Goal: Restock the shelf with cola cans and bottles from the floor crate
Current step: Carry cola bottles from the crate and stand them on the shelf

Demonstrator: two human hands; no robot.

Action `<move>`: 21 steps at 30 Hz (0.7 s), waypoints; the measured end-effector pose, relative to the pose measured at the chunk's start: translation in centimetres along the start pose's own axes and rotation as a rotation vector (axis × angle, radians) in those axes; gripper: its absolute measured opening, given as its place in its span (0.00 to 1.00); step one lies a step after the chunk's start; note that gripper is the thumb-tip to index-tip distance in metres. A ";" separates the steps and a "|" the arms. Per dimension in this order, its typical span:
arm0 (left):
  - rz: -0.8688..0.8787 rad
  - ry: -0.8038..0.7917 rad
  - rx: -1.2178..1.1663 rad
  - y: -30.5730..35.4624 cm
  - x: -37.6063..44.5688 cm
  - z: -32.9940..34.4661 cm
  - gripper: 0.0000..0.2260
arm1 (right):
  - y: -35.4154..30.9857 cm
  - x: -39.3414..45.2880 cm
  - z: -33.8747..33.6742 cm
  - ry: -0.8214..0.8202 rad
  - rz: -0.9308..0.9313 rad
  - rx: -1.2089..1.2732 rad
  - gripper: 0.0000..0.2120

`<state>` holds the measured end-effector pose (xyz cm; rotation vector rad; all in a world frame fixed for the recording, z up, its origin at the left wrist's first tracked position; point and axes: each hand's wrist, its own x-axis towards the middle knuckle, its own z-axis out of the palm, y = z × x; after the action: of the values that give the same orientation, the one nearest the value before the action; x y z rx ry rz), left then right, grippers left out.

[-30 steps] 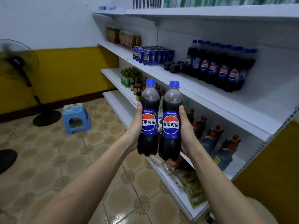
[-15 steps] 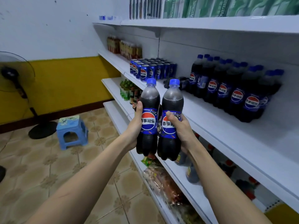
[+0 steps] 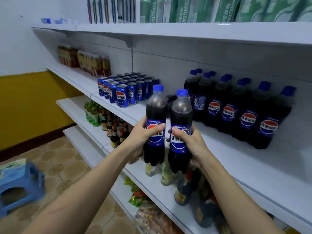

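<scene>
My left hand [image 3: 141, 135] grips one cola bottle [image 3: 156, 114] with a blue cap, and my right hand [image 3: 190, 142] grips a second cola bottle [image 3: 181, 115] beside it. Both bottles are upright, held in the air in front of the white shelf [image 3: 228, 154], at its front edge. On that shelf stand a block of blue cola cans [image 3: 125, 90] to the left and a row of cola bottles [image 3: 236, 108] to the right, with a gap between them behind the held bottles. The floor crate is out of view.
Brown drink bottles [image 3: 87, 60] stand at the shelf's far left. Green boxes [image 3: 185, 9] fill the top shelf. Lower shelves hold sauce bottles [image 3: 114, 129] and snack packets [image 3: 136, 195]. A blue stool [image 3: 18, 186] stands on the tiled floor at left.
Both hands have lifted the two bottles up and toward the cola shelf. My thumbs have wrapped around the labels. The view has moved closer to the shelf.
</scene>
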<state>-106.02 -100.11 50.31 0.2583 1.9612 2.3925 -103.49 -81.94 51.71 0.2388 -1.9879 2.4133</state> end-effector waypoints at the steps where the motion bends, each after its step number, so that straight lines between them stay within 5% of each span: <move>1: 0.010 -0.020 0.029 0.2 1.3 -0.6 0.24 | -0.3 0.9 0.2 0.028 -0.026 -0.034 0.25; 5: 0.054 -0.166 0.180 2.3 5.6 -1.9 0.25 | -1.8 4.1 0.1 0.149 -0.102 -0.096 0.19; 11: 0.121 -0.276 0.350 5.2 12.4 -0.2 0.28 | -4.0 8.2 -2.4 0.333 -0.155 -0.395 0.24; 21: 0.144 -0.298 0.466 2.7 22.3 3.2 0.24 | -2.2 14.9 -7.1 0.549 -0.177 -0.564 0.32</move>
<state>-127.33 -94.60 55.93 0.7439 2.3780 1.7905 -118.78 -75.98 54.38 -0.2222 -2.1325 1.5011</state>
